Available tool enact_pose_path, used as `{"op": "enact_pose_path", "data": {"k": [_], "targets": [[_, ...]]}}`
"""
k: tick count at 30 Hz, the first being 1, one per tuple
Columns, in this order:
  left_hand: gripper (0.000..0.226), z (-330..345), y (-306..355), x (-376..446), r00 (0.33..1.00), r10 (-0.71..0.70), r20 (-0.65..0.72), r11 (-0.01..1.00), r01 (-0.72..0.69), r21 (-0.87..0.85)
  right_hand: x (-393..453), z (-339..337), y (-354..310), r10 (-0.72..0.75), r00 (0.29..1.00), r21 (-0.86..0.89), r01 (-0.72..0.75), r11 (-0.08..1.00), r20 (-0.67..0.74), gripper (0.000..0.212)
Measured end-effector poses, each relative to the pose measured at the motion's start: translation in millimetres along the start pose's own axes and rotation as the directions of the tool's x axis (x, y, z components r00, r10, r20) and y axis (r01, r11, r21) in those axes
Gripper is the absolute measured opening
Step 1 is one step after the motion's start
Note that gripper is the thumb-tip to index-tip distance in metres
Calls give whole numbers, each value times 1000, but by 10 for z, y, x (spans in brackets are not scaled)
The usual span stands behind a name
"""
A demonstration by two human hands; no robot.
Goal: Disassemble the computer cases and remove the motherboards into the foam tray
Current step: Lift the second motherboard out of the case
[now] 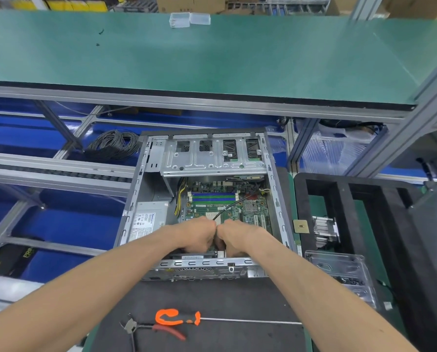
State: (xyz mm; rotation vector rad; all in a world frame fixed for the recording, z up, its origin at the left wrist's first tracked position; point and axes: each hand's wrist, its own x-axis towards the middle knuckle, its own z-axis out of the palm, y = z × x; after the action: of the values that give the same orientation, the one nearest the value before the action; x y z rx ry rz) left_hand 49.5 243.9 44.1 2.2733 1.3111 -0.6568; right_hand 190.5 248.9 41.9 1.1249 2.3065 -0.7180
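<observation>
reaching down into the open computer case, both hands meet knuckle to knuckle over the near edge of the motherboard. left hand and right hand both have fingers curled downward; the fingertips are hidden inside the case, so cannot tell what they clamp, if anything. a thin black cable rises from between the two hands and runs away across the board toward its far right corner. beyond the fingers lie the blue and green memory slots, and past those the metal drive cage. left of the left hand sits the power supply, label up. right of the right hand, outside the case wall, a cpu chip lies beside the black foam tray, which holds a finned heatsink. nearer than the hands, on the dark mat, lie an orange-handled screwdriver and red-handled cutters, just beside each other.
</observation>
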Motion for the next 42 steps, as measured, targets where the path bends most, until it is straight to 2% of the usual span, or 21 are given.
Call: {"op": "enact_pose_path", "data": {"k": [5,9,12,14,19,23,26,32,38,42], "targets": [[23,-134,-2,-82,999,-14,36,1000,14,1,-35,12,-23,12,1000,-17,-12,1000,17,31],[14,-98,-56,-196,999,-16,40,999,18,-46,-84,-37,-53,-11,1000,-71,12,997,8,19],[28,-101,-81,-281,999,-34,28,995,36,-94,-109,-52,-45,-19,999,-91,16,996,-31,19],[38,-95,-79,-310,998,-67,6,994,67,-81,-132,-51,-34,-26,998,-86,21,996,-64,26],[47,-189,-85,-338,997,-82,-1,992,82,-99,-223,-75,-12,-42,992,-55,35,998,-122,32],[40,-187,-122,-346,998,-63,-5,996,63,66,-293,-90,9,-9,987,-13,7,1000,-159,38],[20,-167,-120,-313,997,-82,0,987,81,139,-316,-101,2,20,980,26,-15,1000,-198,36],[33,-122,-57,-266,996,-78,-32,977,83,194,-342,-115,6,43,966,65,-27,998,-257,34],[27,-128,-68,-339,995,-6,-101,956,35,292,-384,-149,-6,73,932,154,-19,988,-355,39],[16,-126,-112,-385,985,31,-171,942,28,334,-405,-136,0,104,907,209,-18,978,-409,30]]}}
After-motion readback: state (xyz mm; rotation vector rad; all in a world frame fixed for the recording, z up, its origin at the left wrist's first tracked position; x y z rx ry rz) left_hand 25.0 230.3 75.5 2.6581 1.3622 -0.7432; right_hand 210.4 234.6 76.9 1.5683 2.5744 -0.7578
